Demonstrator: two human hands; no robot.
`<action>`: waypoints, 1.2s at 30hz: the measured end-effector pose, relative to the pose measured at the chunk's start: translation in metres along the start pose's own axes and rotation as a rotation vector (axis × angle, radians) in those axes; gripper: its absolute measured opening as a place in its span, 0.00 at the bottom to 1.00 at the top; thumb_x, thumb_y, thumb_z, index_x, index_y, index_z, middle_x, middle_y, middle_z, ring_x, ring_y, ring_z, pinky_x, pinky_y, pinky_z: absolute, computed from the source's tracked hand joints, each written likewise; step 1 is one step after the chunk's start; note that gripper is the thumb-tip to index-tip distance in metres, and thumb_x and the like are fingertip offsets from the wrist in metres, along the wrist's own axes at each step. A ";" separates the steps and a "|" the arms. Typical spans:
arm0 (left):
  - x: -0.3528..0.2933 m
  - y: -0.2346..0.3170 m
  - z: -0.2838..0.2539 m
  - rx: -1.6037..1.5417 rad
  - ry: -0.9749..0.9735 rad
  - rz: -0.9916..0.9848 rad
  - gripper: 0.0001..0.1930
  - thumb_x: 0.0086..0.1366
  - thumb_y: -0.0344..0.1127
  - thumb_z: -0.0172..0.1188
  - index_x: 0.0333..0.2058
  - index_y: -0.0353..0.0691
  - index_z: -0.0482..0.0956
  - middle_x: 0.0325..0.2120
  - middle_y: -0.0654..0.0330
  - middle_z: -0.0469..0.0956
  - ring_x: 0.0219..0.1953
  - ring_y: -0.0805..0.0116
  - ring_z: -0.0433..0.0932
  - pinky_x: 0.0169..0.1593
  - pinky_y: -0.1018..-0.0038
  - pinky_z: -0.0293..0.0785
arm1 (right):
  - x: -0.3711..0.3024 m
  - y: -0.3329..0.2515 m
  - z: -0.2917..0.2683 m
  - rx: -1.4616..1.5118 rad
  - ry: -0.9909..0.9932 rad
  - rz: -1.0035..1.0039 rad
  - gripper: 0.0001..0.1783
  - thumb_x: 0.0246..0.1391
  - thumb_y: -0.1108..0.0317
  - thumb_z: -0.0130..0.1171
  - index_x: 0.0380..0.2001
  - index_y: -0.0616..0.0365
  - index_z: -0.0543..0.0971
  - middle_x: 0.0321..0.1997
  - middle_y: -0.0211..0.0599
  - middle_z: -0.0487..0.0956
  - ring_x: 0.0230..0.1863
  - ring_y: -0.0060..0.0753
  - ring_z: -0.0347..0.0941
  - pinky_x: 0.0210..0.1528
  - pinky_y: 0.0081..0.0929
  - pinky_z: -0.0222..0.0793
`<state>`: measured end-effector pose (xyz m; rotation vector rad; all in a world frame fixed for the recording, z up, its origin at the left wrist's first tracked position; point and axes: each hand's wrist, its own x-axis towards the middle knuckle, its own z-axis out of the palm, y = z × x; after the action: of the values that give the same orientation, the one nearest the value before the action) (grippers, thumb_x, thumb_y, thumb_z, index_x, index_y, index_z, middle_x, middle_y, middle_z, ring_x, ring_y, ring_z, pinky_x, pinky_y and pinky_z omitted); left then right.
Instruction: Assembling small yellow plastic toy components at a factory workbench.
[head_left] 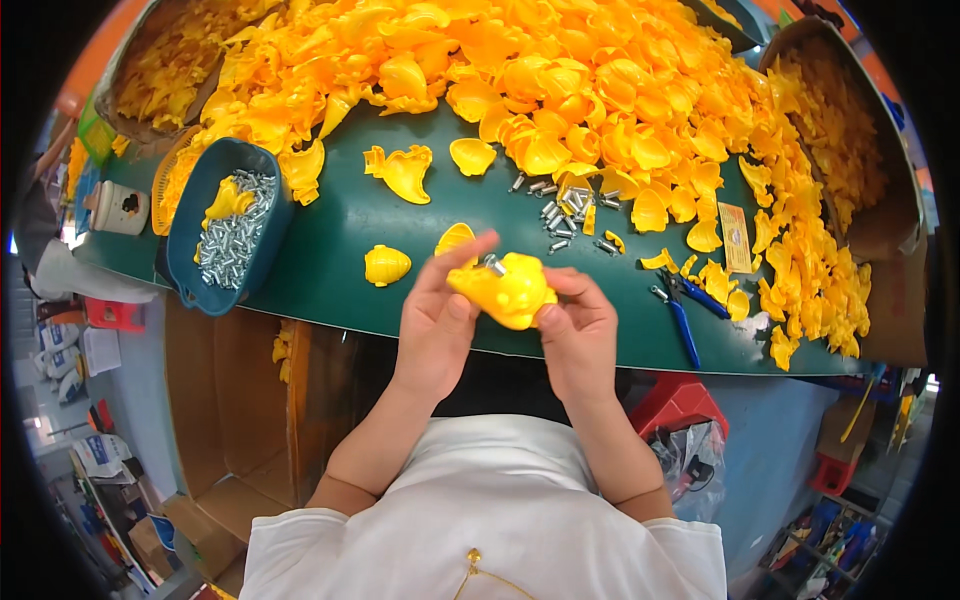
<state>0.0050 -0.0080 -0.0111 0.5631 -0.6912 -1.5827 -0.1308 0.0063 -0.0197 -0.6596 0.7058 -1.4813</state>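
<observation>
Both hands hold a yellow molded plastic part (518,297) over the near edge of the green table (340,225). My left hand (432,330) grips its left end between thumb and fingers, with the index finger raised. My right hand (582,335) pinches its right side. A small silver metal cylinder (493,264) sticks up from the top of the part. Just beyond the left hand lie a ribbed yellow shell (386,265) and a yellow cup-shaped piece (453,238). Several loose metal cylinders (568,215) lie past the hands.
A large heap of yellow parts (600,90) covers the far table. A dark blue basin (178,255) of metal cylinders stands left. Blue-handled cutters (683,330) and a small card (735,238) lie right. Cardboard boxes (895,260) flank the heap. Another person (45,220) is at far left.
</observation>
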 end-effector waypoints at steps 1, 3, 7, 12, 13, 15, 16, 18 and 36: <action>-0.003 -0.001 -0.005 0.002 0.005 0.007 0.23 0.61 0.41 0.58 0.50 0.36 0.66 0.55 0.51 0.64 0.52 0.63 0.69 0.56 0.68 0.66 | -0.001 0.003 0.000 -0.005 -0.068 0.062 0.18 0.51 0.71 0.61 0.45 0.63 0.71 0.46 0.37 0.72 0.49 0.30 0.70 0.54 0.27 0.65; -0.006 0.000 -0.011 -0.001 -0.022 0.015 0.19 0.63 0.39 0.56 0.49 0.35 0.67 0.53 0.50 0.67 0.52 0.63 0.69 0.55 0.69 0.66 | -0.001 -0.002 0.003 -0.027 -0.072 0.158 0.18 0.51 0.71 0.60 0.45 0.63 0.71 0.49 0.39 0.71 0.51 0.32 0.69 0.54 0.28 0.66; -0.009 0.014 -0.012 0.580 -0.073 0.275 0.13 0.60 0.31 0.58 0.43 0.35 0.73 0.49 0.52 0.71 0.49 0.62 0.72 0.54 0.70 0.67 | 0.003 -0.015 0.024 -0.229 -0.059 -0.109 0.19 0.50 0.74 0.60 0.46 0.62 0.71 0.52 0.44 0.69 0.53 0.33 0.67 0.54 0.30 0.66; -0.001 0.025 -0.010 0.953 -0.161 0.460 0.10 0.60 0.33 0.59 0.39 0.36 0.74 0.41 0.53 0.75 0.45 0.61 0.73 0.50 0.69 0.68 | 0.010 -0.017 0.016 -0.409 -0.319 -0.131 0.18 0.45 0.83 0.59 0.43 0.62 0.73 0.52 0.47 0.68 0.55 0.41 0.67 0.53 0.33 0.67; -0.001 0.028 -0.008 1.015 -0.194 0.514 0.10 0.59 0.33 0.59 0.38 0.36 0.74 0.40 0.53 0.76 0.45 0.60 0.73 0.50 0.69 0.68 | 0.009 -0.015 0.016 -0.390 -0.318 -0.168 0.18 0.45 0.83 0.59 0.42 0.62 0.73 0.51 0.48 0.69 0.55 0.42 0.67 0.53 0.33 0.68; -0.001 0.028 -0.009 1.076 -0.227 0.563 0.09 0.59 0.32 0.59 0.38 0.37 0.74 0.39 0.53 0.76 0.45 0.60 0.73 0.49 0.68 0.68 | 0.008 -0.012 0.014 -0.380 -0.317 -0.196 0.17 0.45 0.83 0.59 0.41 0.62 0.73 0.51 0.48 0.69 0.54 0.43 0.67 0.53 0.33 0.67; 0.000 0.027 -0.009 1.090 -0.215 0.591 0.10 0.57 0.31 0.60 0.37 0.37 0.75 0.40 0.53 0.76 0.44 0.60 0.73 0.49 0.69 0.69 | 0.009 -0.011 0.014 -0.369 -0.320 -0.228 0.17 0.45 0.83 0.59 0.41 0.62 0.73 0.51 0.48 0.69 0.54 0.43 0.67 0.53 0.33 0.67; -0.002 0.022 -0.010 1.104 -0.202 0.620 0.10 0.55 0.30 0.62 0.37 0.37 0.76 0.41 0.54 0.77 0.44 0.61 0.74 0.48 0.69 0.69 | 0.009 -0.010 0.014 -0.352 -0.308 -0.193 0.18 0.44 0.82 0.61 0.41 0.62 0.73 0.51 0.47 0.69 0.54 0.42 0.67 0.53 0.33 0.67; -0.004 0.033 -0.033 -0.814 0.163 -0.355 0.22 0.68 0.48 0.38 0.15 0.46 0.60 0.13 0.64 0.63 0.21 0.67 0.65 0.36 0.67 0.67 | -0.003 0.038 0.035 -1.055 -0.354 -1.008 0.21 0.28 0.74 0.69 0.32 0.54 0.76 0.34 0.35 0.75 0.31 0.37 0.73 0.33 0.30 0.72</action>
<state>0.0516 -0.0093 -0.0109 0.1975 0.2139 -1.9422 -0.0796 0.0076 -0.0259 -2.2764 0.9047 -1.7052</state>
